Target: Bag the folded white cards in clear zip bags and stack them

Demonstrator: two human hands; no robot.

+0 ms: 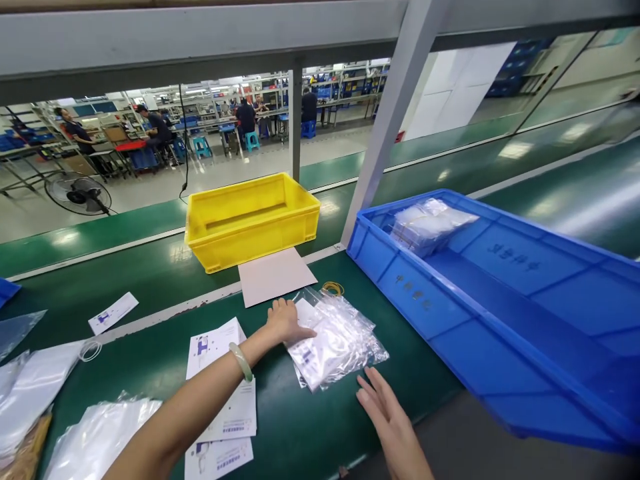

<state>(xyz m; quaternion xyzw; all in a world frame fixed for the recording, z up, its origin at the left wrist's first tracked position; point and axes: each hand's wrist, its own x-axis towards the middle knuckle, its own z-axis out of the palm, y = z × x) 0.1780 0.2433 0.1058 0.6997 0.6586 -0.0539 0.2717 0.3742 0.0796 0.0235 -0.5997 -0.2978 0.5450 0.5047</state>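
Near: white-filled clear bags (pixel 100 440), one heap, at lower left of the green tabletop (pixel 283 427).

Right hand (pixel 387 407): empty, fingers extended and lightly parted, near the pile's near right corner, apart from it.

Printed leaflets (pixel 233 413): overlapping, left of the pile, partly behind the left forearm.

Bagged pile (pixel 337 333): clear bags with white inserts, flat on the tabletop between the hands, loosely fanned. Judged risk: the slick film could have let the layers slide apart under a one-sided push, or a loose flap could have folded under. Top insert's long axis appeared to run away from the wearer, its printed end nearest; the bags splayed rightward.

Left hand (pixel 287 321): on the pile's left edge, thumb spread over the top, fingers partly bent; whether it gripped anything could not be told.

Beyond: rubber bands (pixel 333 289), touching or just beside the pile; cardboard sheet (pixel 275 277); blue bin (pixel 415 300), right, holding a bagged bundle (pixel 433 227); yellow bin (pixel 260 237), farthest.
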